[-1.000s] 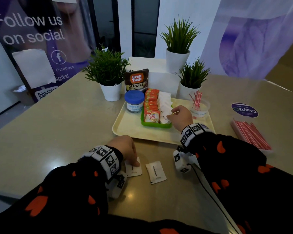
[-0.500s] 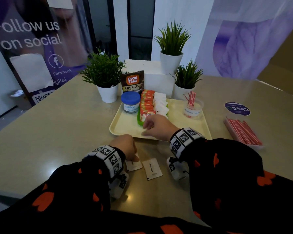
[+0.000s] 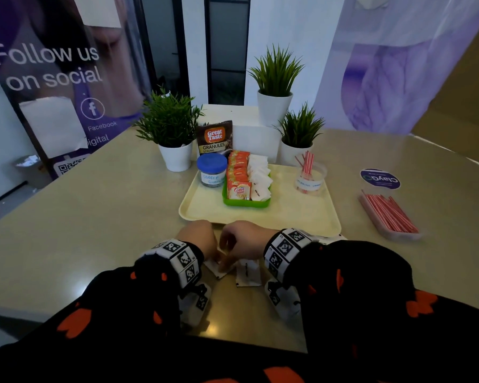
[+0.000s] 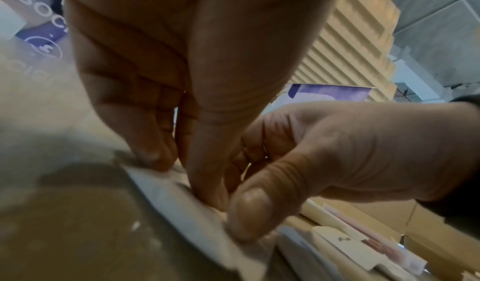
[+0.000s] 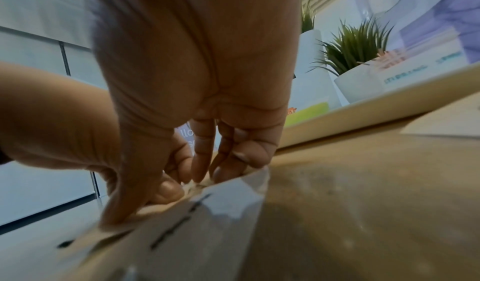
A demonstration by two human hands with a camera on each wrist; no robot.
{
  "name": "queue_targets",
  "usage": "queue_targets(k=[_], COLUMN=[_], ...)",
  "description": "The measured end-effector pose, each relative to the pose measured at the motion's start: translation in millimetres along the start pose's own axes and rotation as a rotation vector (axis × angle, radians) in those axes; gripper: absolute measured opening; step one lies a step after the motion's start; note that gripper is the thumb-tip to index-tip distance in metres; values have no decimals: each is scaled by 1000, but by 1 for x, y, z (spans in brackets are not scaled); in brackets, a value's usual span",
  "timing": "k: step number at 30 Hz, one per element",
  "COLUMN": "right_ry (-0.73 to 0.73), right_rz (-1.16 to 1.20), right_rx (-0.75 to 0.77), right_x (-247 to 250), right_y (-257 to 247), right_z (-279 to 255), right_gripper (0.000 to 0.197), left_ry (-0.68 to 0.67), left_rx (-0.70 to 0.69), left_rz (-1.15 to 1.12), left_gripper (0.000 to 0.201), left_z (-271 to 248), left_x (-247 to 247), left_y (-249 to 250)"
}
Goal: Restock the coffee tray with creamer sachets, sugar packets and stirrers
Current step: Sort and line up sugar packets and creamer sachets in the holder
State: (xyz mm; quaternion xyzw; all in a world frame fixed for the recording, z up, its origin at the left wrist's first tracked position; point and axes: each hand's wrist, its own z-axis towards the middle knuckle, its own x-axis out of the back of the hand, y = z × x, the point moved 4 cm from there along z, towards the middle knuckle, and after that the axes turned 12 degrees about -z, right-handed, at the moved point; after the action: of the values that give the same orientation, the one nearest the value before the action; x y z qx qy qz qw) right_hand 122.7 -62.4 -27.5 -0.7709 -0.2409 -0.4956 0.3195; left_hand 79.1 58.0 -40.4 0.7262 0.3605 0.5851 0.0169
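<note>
Two white sugar packets lie on the table in front of the cream tray (image 3: 260, 220). Both hands meet over the left sugar packet (image 3: 218, 270). My left hand (image 3: 215, 255) pinches its far corner between thumb and fingertips (image 4: 155, 158). The thumb of my right hand (image 3: 228, 258) presses its near edge, with the fingers curled behind it (image 5: 202, 172), and one side is lifted. The other sugar packet (image 3: 248, 273) lies flat beside my right wrist. On the tray, a green bin (image 3: 245, 203) holds orange creamer sachets (image 3: 238, 183) and white sugar packets (image 3: 259, 178). A clear cup (image 3: 310, 179) holds a few striped stirrers.
A blue-lidded coffee jar (image 3: 212, 170) stands on the tray's left corner, with a coffee pouch (image 3: 215, 138) behind it. Three potted plants (image 3: 173, 134) ring the tray's far side. An open box of red striped stirrers (image 3: 389, 214) lies to the right.
My right hand left the green bin on the tray and came back to the table front, joining the left hand on the left sugar packet. The left hand stayed on that packet.
</note>
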Motion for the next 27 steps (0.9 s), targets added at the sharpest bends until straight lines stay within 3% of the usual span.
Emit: queue_targets(k=[3,7,11,13,16,20,27], right_ry=[4,33,227,318,515,779,795], right_rz=[61,105,316,461,537,619,661], right_rx=[-13,-36,-86,-143,-243,-430,-534], right_x=[-4,-8,-4,4,28,56,71], right_y=[3,9,27,42,71,114,143], right_z=[-4,-3,-1,-1,3,9,34], right_gripper=[58,46,20,19,23,22,23], left_ry=[-17,-10,89,152,215,125,64], left_rx=[-8,-62,-180,-226,-245,-224,-200], left_rz=[-26,-170,-504,-632,-541,-295,-100], left_gripper=[39,17,10,7,14,18,11], left_z=[-1,-2,2,4,12,22,36], left_x=[-1,-1,5,8,14,19,25], left_y=[2,1,3,5,10,21,40])
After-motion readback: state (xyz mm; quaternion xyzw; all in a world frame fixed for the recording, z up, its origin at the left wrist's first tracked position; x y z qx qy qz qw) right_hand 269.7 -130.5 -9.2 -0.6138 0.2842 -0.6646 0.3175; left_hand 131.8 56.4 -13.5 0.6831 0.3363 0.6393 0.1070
